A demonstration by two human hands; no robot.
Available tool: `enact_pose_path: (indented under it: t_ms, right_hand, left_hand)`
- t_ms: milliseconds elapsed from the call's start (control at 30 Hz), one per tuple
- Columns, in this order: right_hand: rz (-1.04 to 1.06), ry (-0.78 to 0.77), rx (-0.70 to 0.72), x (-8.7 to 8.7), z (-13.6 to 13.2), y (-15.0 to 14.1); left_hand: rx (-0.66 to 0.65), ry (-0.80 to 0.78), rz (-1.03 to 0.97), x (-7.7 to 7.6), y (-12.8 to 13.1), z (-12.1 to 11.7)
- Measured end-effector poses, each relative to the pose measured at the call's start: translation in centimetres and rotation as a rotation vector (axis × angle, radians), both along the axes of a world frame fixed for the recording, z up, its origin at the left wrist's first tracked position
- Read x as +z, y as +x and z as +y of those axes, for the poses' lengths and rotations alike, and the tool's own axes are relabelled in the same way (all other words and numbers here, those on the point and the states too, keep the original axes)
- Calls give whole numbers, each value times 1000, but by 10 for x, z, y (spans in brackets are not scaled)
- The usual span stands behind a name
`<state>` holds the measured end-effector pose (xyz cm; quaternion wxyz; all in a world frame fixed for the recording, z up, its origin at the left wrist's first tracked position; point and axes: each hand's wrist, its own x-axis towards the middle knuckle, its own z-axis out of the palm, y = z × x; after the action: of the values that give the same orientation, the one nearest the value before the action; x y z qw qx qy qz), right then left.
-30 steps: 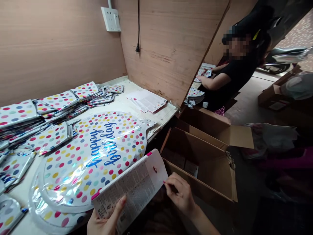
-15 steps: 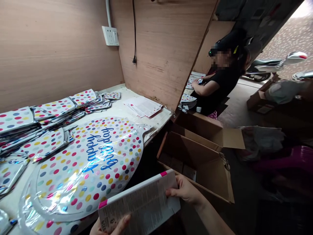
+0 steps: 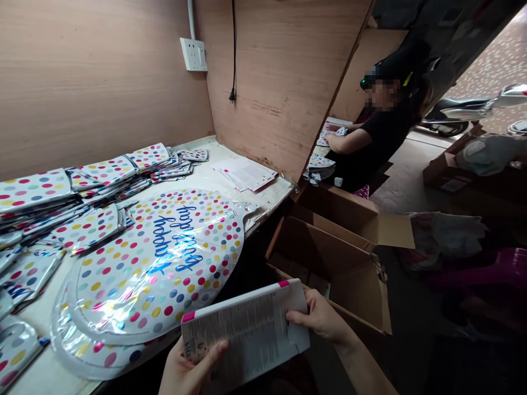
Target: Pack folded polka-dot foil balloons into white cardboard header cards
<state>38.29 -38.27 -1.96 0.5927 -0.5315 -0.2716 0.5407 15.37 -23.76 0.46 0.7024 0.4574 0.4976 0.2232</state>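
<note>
Pale wood panelling [image 3: 102, 82] rises beyond my grip and angles off to the right, carrying one white double socket [image 3: 193, 55] and one black cord [image 3: 234, 55]. Below it, a pale workbench [image 3: 201, 186] runs along the far side of my hands. Directly left of my grip lies one large polka-dot foil balloon [image 3: 156, 263] in clear film, with blue script reading Happy Birthday, its rim just beside the card I hold. One open cardboard box [image 3: 329, 269] sits below and to the right of my grip, its near wall under my right hand. Further left on the bench, flat dotted balloons [image 3: 82, 186] lie in overlapping piles, too layered to count. Beyond my grip, one loose sheaf of papers [image 3: 247, 173] rests on the bench. Far past it on the right, one co-worker [image 3: 382, 142] sits with an arm reaching toward dotted sheets [image 3: 331, 131].

Both my forearms come up from below and hold one white printed card [image 3: 247, 329], tilted toward me, with a pink mark at each end of its top edge. My left hand [image 3: 193, 367] cups the lower left side, thumb across the face. My right hand [image 3: 321, 318] pinches the right side, fingers curled over it. Each grip is narrow, closed on the card.
</note>
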Motion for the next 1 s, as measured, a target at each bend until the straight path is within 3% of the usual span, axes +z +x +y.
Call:
enact_pose_path:
  t_ms: [200, 533, 667, 733, 867, 1000]
  right_hand:
    - [52, -17, -82, -1, 1, -7]
    - [94, -35, 69, 9, -6, 5]
    - [63, -43, 67, 8, -4, 5]
    - [14, -88, -5, 5, 0, 0]
    - [-118, -210, -302, -9, 10, -9]
    - [-90, -191, -321, -19, 13, -8]
  left_hand:
    - [-3, 18, -14, -3, -2, -3]
    - [31, -4, -39, -3, 1, -5]
    - [46, 0, -48, -4, 6, -6]
    - [56, 11, -46, -3, 9, -7]
    - [24, 93, -15, -1, 14, -10]
    - [-59, 148, 23, -4, 16, -14]
